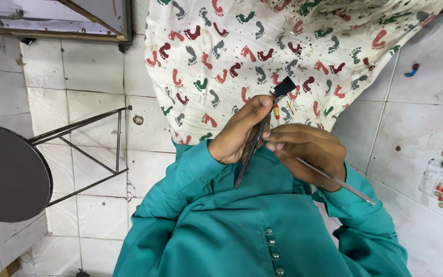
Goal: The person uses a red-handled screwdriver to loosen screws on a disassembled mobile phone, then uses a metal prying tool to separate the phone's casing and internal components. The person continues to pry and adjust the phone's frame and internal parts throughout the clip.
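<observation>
Two slim tools share our hands above a cloth printed with little red, green and grey footprints [232,46], which lies over the lap and drops toward the white tiled floor [93,66]. Our left hand [239,133] has its fingers closed around a dark flat tool, perhaps a file [255,146], pinched along the upper part of its length, so that its black head by a small red-and-yellow piece [277,109] stands above the thumb and its lower end points down at our teal shirt [242,225]. Our right hand [308,154] is curled shut on a thin metal rod [339,182], which runs out from under the fingers toward the lower right. We judge both pieces light and stiff; the rod looks smooth and likely to slip or roll, so a pinch near its middle suits it, while the flat tool offers broad faces that sit well between thumb and forefinger. What the small piece at the tip is we cannot tell from this view. Off to the left a round dark stool [11,174] lies tipped on its side with its metal legs out.
</observation>
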